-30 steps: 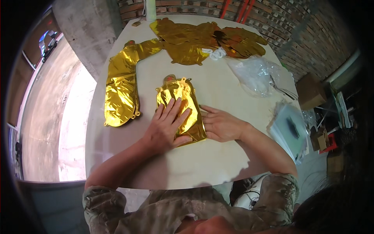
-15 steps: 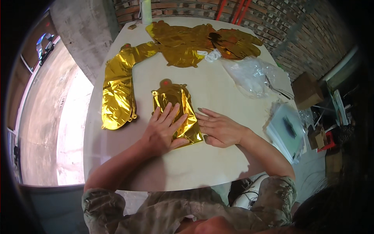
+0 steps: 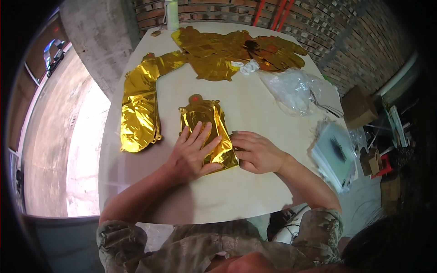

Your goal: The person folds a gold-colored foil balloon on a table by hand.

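Observation:
A folded gold foil balloon [image 3: 214, 111] lies on the table in front of me, with small tabs and a reddish spot at its far end. Flat on its near left part rests my left hand [image 3: 193, 148], fingers spread, holding nothing. My right hand [image 3: 258, 152] is at the balloon's right edge with its fingers bent and drawn together on that edge; the fingertips are partly hidden. To the left, a long gold foil balloon [image 3: 139, 109] lies flat. More flat gold foil balloons [image 3: 214, 50] overlap at the far side.
White ribbon [image 3: 248, 68] lies by the far foil. Clear plastic bags [image 3: 296, 93] and a stack of clear sleeves [image 3: 334, 152] are at the table's right. A pale green bottle [image 3: 172, 16] stands at the back. Cardboard boxes [image 3: 358, 107] sit beyond the right edge.
My right hand's fingers have gone from stretched out to bent and gathered at the balloon's right edge. My left hand stays flat on the foil.

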`<state>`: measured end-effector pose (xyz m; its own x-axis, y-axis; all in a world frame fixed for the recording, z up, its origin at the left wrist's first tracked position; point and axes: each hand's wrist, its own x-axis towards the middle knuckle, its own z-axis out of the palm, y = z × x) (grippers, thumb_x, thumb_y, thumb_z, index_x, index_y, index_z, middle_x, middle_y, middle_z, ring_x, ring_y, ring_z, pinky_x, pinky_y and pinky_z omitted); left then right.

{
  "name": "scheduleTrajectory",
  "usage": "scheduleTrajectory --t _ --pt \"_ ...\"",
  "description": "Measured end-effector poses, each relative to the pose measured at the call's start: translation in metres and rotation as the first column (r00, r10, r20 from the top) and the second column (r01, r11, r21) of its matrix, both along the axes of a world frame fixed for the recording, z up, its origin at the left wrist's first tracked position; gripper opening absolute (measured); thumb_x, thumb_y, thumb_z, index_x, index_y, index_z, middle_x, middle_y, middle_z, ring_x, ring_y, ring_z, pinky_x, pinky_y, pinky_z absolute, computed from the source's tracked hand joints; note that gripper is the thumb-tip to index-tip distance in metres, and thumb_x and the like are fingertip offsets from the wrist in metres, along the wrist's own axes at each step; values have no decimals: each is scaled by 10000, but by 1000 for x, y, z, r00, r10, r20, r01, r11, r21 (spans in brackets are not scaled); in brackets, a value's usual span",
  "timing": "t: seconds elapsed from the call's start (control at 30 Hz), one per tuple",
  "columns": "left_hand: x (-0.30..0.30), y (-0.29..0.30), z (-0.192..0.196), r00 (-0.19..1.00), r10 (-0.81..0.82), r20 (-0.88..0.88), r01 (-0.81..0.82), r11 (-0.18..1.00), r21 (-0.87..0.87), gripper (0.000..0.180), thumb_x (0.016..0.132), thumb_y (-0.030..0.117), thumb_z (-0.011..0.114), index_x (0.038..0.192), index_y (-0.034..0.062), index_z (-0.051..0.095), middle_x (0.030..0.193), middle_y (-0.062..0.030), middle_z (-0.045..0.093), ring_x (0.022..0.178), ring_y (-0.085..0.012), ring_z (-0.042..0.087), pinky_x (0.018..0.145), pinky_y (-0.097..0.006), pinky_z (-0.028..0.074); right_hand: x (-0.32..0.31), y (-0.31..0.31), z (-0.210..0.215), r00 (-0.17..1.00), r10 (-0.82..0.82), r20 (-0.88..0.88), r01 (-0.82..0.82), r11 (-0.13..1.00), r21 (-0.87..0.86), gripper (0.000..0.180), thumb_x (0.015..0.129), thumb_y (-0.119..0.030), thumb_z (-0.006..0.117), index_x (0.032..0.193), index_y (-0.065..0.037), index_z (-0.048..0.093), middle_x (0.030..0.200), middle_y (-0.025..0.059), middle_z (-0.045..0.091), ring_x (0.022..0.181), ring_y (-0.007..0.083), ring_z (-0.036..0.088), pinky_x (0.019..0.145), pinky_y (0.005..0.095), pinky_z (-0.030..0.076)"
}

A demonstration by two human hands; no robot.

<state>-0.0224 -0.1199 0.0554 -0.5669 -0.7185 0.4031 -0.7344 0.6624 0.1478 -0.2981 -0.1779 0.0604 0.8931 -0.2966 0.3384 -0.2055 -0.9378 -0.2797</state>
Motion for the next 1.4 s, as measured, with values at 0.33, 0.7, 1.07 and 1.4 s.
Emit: scheduleTrajectory --t 0.33,0.7,1.07,1.4 --pt "2 1 -2 1000 7 13 -7 1000 10 771 834 548 716 1439 110 527 1510 -283 407 1387 -483 399 1100 -628 312 0 0 12 995 82 -57 -79 996 48 355 821 -81 579 1163 -6 641 1356 173 583 1351 340 487 1211 532 262" --pt "2 0 -6 1000 -8 -6 8 1000 -10 732 836 548 715 1394 94 579 1492 -298 424 1374 -492 411 1085 -642 325 48 -8 3 817 -577 4 209 302 930 446 955 -90 584 1384 14 524 1010 66 711 956 142 671 916 324 525" --pt "5 0 -8 999 14 52 -15 1000 13 773 881 604 629 1478 134 488 1560 -256 348 1429 -466 338 1134 -616 266 60 -16 10 626 -778 -61 588 418 692 774 753 -155 780 1424 31 443 898 99 696 811 210 684 767 323 549" --pt "4 1 -1 999 40 24 -42 995 89 748 952 606 518 1525 138 407 1608 -230 260 1493 -417 231 1196 -585 173 58 -21 10 656 -742 -138 598 400 694 720 811 -192 807 1392 50 458 840 80 700 779 145 665 723 285 523"
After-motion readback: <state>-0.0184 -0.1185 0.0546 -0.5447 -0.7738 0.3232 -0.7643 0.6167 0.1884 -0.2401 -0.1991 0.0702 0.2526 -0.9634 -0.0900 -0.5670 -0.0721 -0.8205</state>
